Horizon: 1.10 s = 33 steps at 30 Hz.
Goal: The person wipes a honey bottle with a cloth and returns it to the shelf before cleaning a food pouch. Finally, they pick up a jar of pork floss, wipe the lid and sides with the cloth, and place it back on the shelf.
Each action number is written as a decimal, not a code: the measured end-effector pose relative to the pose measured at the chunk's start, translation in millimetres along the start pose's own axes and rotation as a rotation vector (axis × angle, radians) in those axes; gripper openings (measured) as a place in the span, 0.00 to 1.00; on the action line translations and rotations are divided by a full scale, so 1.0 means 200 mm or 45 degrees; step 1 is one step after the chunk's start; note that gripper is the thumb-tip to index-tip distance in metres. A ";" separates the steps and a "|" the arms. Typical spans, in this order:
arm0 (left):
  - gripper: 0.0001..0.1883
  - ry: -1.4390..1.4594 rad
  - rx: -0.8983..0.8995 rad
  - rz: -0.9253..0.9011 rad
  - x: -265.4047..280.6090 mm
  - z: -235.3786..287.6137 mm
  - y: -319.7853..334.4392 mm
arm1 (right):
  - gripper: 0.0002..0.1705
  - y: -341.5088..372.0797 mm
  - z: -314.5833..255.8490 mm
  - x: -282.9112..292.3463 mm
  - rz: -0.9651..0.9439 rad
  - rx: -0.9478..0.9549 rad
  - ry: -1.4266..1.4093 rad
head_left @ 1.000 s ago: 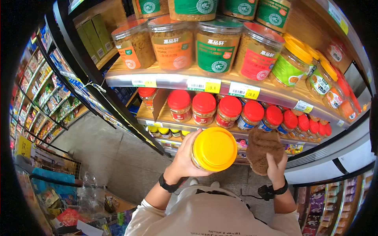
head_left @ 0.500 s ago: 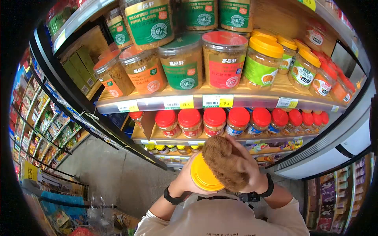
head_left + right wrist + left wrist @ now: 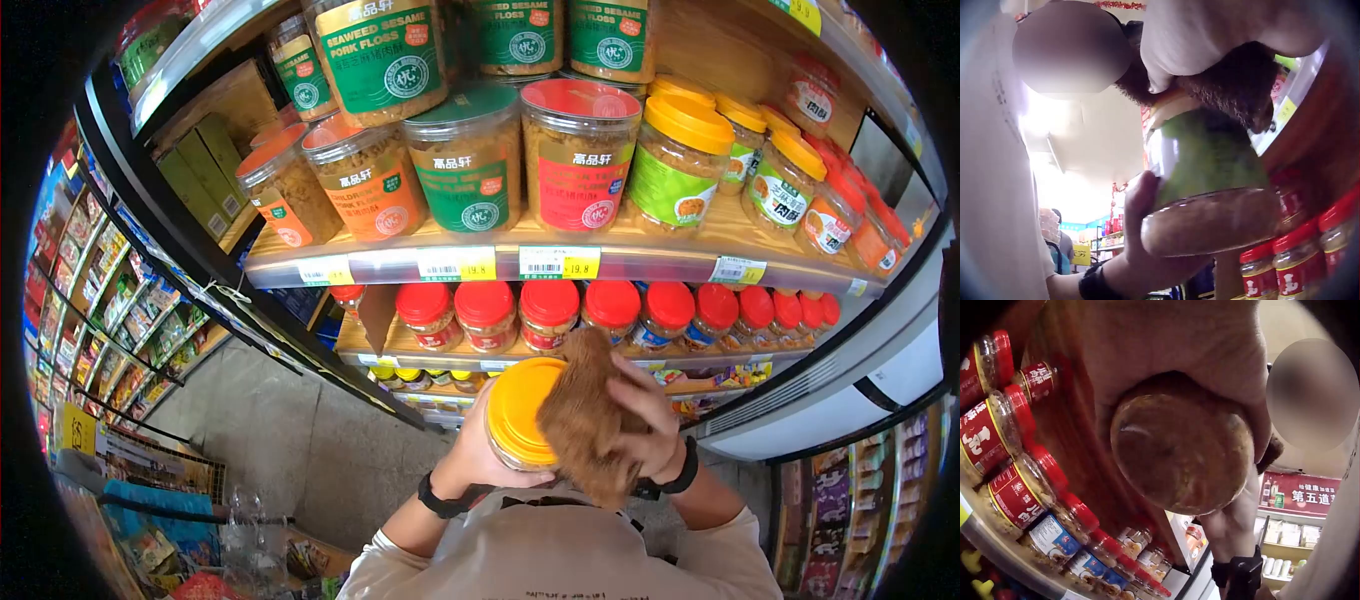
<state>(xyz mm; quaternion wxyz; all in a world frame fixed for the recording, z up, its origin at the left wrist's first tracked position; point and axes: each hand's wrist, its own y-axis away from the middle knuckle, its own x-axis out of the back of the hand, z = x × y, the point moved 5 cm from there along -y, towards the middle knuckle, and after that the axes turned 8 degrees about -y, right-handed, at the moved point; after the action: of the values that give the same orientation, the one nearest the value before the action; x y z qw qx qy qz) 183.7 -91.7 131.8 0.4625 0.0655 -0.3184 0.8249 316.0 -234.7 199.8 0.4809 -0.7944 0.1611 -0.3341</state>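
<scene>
A clear jar [image 3: 525, 410] with a yellow lid is gripped round its side by my left hand [image 3: 468, 455]. Its green label [image 3: 1210, 156] shows in the right wrist view, and its round base [image 3: 1182, 456] faces the left wrist camera. My right hand [image 3: 648, 420] holds a fuzzy brown cloth [image 3: 585, 425], fingers spread over its outer side. The cloth lies against the right side of the jar and overlaps the lid's right edge, hiding that part.
Ahead, a wooden shelf [image 3: 640, 245] carries tubs of pork floss and yellow-lidded jars [image 3: 680, 165]. Below it stands a row of red-lidded jars [image 3: 485, 315]. A black shelf upright [image 3: 165, 200] rises at left; a cart with assorted goods [image 3: 160, 530] is at lower left.
The right hand has brought the cloth leftward from apart to against the jar, then shifted it slightly right along the lid's edge. The left hand keeps hold of the jar.
</scene>
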 end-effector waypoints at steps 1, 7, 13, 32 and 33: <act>0.51 0.002 0.002 0.001 0.01 -0.01 0.01 | 0.14 0.02 0.03 0.01 -0.002 -0.002 -0.001; 0.45 -0.097 -0.013 -0.172 0.00 -0.02 0.06 | 0.16 0.06 0.16 0.11 0.058 -0.425 0.261; 0.45 -0.179 0.003 -0.154 0.01 -0.01 0.05 | 0.19 0.02 0.04 0.13 0.236 -0.519 0.167; 0.60 -0.685 -0.138 0.241 0.09 0.08 0.06 | 0.14 -0.14 -0.09 0.10 -0.127 -0.272 0.584; 0.60 -0.686 -0.138 0.240 0.10 0.09 0.06 | 0.14 -0.15 -0.12 0.09 -0.168 -0.231 0.642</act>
<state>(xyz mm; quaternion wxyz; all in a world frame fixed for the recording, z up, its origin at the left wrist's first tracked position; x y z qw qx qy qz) 160.0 -93.0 149.2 0.2855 0.2275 -0.4779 0.7990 310.8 -246.4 239.4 0.3296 -0.7347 0.2531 -0.5362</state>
